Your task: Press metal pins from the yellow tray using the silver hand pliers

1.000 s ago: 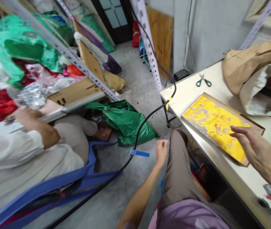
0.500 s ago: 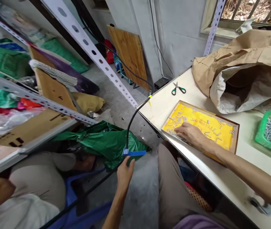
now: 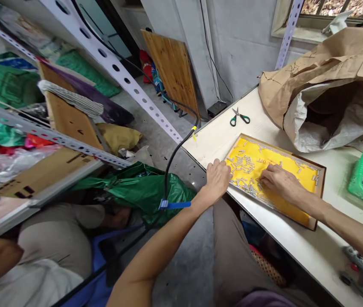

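My left hand (image 3: 219, 177) is closed over the left edge of a shallow wooden-rimmed tray (image 3: 319, 187), its fingers bent round the rim. The tray's floor is bright yellow with printed letters, partly covered. Many small silvery screws (image 3: 243, 164) lie scattered over its left half, with a denser heap near the front edge. Above the tray's middle, my right hand (image 3: 275, 179) has its fingers curled together and turned down. Whatever sits between those fingertips is hidden.
Green-handled scissors (image 3: 239, 117) lie behind the tray. A large paper sack (image 3: 325, 64) and a green basket (image 3: 355, 172) of screws stand to the right. A black cable (image 3: 167, 170) with a blue strap (image 3: 178, 205) hangs left of the table. Another person's leg (image 3: 56, 234) is at lower left.
My left hand has risen from beside the blue strap to the tray's left edge. My right hand has moved rightward from the screw heap, and the tray appears shifted slightly.
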Tool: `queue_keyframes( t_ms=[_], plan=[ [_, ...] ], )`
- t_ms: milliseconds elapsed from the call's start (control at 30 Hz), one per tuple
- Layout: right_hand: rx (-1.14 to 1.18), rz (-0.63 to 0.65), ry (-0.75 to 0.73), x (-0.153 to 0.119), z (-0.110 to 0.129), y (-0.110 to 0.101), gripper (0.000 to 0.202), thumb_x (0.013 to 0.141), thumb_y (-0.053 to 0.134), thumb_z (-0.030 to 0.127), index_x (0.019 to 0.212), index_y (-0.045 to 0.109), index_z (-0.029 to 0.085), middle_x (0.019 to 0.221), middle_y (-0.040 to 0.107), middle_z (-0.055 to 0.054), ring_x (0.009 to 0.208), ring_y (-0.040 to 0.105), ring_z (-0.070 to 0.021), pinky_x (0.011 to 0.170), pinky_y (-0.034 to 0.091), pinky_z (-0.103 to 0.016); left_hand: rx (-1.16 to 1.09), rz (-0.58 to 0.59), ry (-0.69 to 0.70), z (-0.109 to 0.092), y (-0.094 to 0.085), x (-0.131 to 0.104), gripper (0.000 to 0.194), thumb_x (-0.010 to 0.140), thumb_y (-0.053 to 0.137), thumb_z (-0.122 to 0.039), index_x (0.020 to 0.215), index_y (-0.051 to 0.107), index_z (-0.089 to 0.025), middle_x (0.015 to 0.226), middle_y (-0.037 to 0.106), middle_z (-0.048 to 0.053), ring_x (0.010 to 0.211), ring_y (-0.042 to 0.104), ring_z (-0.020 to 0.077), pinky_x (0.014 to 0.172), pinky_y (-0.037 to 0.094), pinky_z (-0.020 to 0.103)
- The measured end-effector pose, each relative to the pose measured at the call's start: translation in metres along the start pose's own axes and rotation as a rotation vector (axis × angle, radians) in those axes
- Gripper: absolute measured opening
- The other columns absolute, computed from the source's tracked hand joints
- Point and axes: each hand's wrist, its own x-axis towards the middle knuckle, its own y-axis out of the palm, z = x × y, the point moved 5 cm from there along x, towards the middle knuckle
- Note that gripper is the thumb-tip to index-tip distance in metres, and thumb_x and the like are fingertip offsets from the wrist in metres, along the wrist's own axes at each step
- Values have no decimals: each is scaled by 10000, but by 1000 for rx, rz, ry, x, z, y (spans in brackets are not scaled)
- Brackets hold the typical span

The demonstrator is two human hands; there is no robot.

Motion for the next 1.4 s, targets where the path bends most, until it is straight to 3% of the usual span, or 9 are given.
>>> queue_keyframes(
  t_ms=[133,233,433,567,767,967,1133,1233,1400],
  plan=[
    [273,-138,-41,-5,1,-10,208,903,494,203,799,673,186,802,646,-63,730,564,-169,653,413,-292,-224,77,-79,7,-3,7,145,831,591,-118,770,718,-152,824,687,86,915,611,233,803,462,326],
    [579,-226,0,-2,3,-11,228,905,504,284,884,704,176,755,661,-36,677,570,-156,653,436,-296,-737,60,-196,9,7,7,49,774,666,-154,773,714,-148,755,693,36,735,623,160,708,476,261],
    [824,-358,-56,2,16,2,230,873,599,347,1004,720,202,882,711,-55,773,633,-178,704,496,-318,-1605,216,-303,-28,37,-3,303,631,860,-305,710,642,-110,596,625,-7,516,554,73,555,455,201],
    [765,-417,-44,0,11,3,150,850,623,290,940,707,204,836,709,-53,730,630,-174,694,508,-319,-1792,236,-358,-45,43,-4,410,531,927,-309,706,619,-102,589,625,-9,507,559,61,538,462,184],
    [817,-399,28,-7,4,-3,167,863,572,335,848,660,194,797,704,-44,670,610,-159,653,495,-304,-1826,213,-366,-54,45,0,378,599,906,-319,727,621,-106,600,620,-14,511,557,50,560,475,178],
    [856,-416,104,-10,-5,-2,178,833,529,356,779,608,206,706,660,-13,624,583,-155,592,469,-285,-1610,142,-288,-59,51,4,278,753,793,-353,798,667,-110,648,624,8,584,590,100,628,501,235],
    [609,-466,119,-14,-26,-14,157,808,527,279,854,654,200,796,661,-38,638,584,-157,636,486,-304,-646,-153,-35,-44,10,8,153,895,583,-178,896,737,-174,943,677,76,945,595,213,852,475,339],
    [439,-440,110,-20,-38,-16,254,828,525,254,1000,695,176,979,655,-97,665,600,-163,682,506,-337,-121,-208,-66,-22,-9,20,245,935,492,-150,928,734,-179,1039,632,115,1055,510,263,857,435,375],
    [454,-425,99,-27,-40,-14,277,861,528,271,1055,696,168,962,655,-100,681,603,-171,683,514,-348,109,-140,16,1,-6,41,225,924,506,-139,869,724,-157,1048,614,137,1048,500,273,830,439,381]
  ],
)
